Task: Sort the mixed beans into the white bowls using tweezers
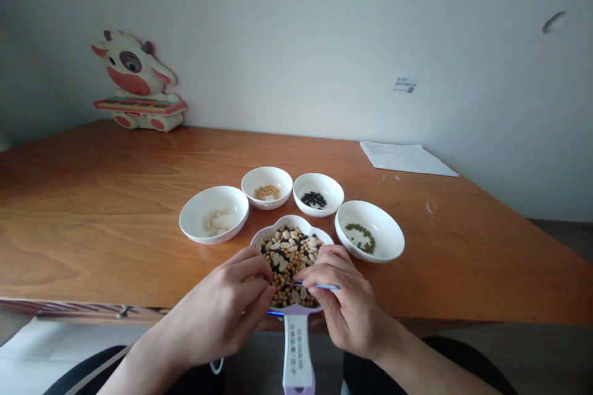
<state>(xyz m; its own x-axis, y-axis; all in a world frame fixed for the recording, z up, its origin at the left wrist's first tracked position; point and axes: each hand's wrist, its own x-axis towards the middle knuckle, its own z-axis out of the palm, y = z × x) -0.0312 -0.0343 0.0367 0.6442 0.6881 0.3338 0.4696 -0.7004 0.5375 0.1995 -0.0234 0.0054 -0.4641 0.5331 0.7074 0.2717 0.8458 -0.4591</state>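
A scalloped lilac-rimmed tray (pixel 293 220) with a labelled handle (pixel 296 352) holds mixed peanuts, yellow soybeans and dark beans. Over its right side, my right hand (pixel 349 296) pinches a slim bluish tool like tweezers (pixel 324 286), its tip pointing left among the beans. My left hand (pixel 227 302) is at the tray's left side, thumb and fingers closed together; whatever they hold is hidden. Around the tray's far side stand white bowls: one with pale pieces (pixel 185 222), one with soybeans (pixel 248 184), one with black beans (pixel 337 194) and one with green beans (pixel 393 241).
The wooden table (pixel 115 216) ends just in front of my body, and the tray's handle reaches past that edge. A cow-shaped toy keyboard (pixel 139 83) stands at the back left. White papers (pixel 407 157) lie at the back right by the wall.
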